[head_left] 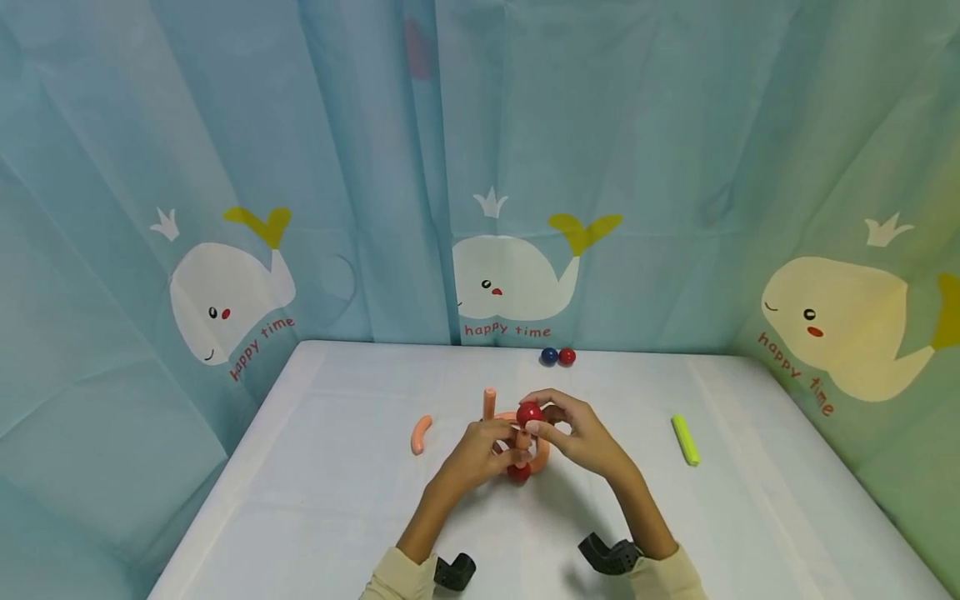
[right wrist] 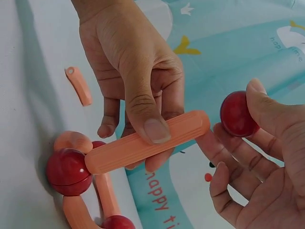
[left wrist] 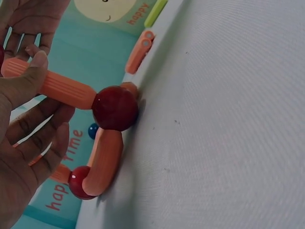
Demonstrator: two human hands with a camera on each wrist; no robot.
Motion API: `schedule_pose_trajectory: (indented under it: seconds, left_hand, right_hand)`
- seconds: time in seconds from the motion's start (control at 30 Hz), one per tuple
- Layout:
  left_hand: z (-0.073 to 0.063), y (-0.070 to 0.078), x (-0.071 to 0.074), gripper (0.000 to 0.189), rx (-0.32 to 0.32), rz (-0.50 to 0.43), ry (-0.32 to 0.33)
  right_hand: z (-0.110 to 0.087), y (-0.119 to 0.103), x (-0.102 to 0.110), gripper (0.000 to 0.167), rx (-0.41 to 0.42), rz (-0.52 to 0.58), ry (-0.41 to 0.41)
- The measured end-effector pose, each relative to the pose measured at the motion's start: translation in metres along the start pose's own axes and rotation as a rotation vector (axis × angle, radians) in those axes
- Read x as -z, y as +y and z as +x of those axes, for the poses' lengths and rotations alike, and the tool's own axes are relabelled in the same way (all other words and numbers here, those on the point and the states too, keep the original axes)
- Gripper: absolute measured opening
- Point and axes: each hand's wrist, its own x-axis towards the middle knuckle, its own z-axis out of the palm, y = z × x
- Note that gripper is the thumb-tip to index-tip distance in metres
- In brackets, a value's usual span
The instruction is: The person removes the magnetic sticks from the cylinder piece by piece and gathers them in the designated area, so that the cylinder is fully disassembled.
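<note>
My left hand (head_left: 474,457) pinches an orange ribbed rod (right wrist: 114,153) between thumb and fingers. Its lower end is joined to a red ball (left wrist: 116,109) on the table. From that ball a curved orange piece (left wrist: 106,162) runs to another red ball (left wrist: 78,182), part of a ring-like frame. A second orange rod (head_left: 489,402) stands up from the frame's far side. In my right hand (head_left: 583,429), a loose red ball (right wrist: 237,114) is pinched by thumb and fingers. The right wrist view shows a small gap between this ball and the rod's free end.
A short curved orange piece (head_left: 422,435) lies left of the frame. To the right is a lime-green stick (head_left: 686,440). A blue ball (head_left: 549,357) and a red ball (head_left: 567,357) sit side by side at the table's back edge, before a whale-print curtain (head_left: 645,150).
</note>
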Motion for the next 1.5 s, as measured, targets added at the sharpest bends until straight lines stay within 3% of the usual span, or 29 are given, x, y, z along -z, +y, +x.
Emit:
schedule_pose_trajectory:
  seconds: [0.27, 0.5, 0.67, 0.8, 0.97, 1.27, 1.5]
  left_hand:
    - [-0.001, -0.001, 0.001, 0.012, 0.031, 0.045, -0.044]
    - [0.000, -0.002, 0.001, 0.015, 0.002, 0.044, -0.050]
    - [0.000, 0.000, 0.003, 0.014, 0.030, 0.056, -0.059]
    - [0.000, 0.000, 0.003, 0.010, 0.041, 0.047, -0.058]
    - [-0.001, 0.001, 0.002, 0.012, 0.046, 0.056, -0.059]
    - [-0.001, 0.001, 0.001, 0.006, 0.073, 0.042, -0.056]
    - [0.000, 0.002, 0.003, 0.010, 0.073, 0.054, -0.060]
  right_hand:
    - [-0.001, 0.003, 0.001, 0.033, -0.101, 0.040, 0.044]
    - [-0.001, 0.016, 0.012, 0.037, -0.069, 0.155, 0.174]
    - [-0.001, 0.025, 0.026, 0.045, -0.256, 0.169, 0.295]
    - [0.004, 0.038, 0.039, 0.051, -0.382, 0.095, 0.353]
    - [0.013, 0.068, 0.057, 0.052, -0.462, -0.056, 0.372]
    - [0.026, 0.124, 0.076, 0.042, -0.617, -0.346, 0.283]
    - [0.031, 0.147, 0.078, 0.044, -0.745, -0.334, 0.274]
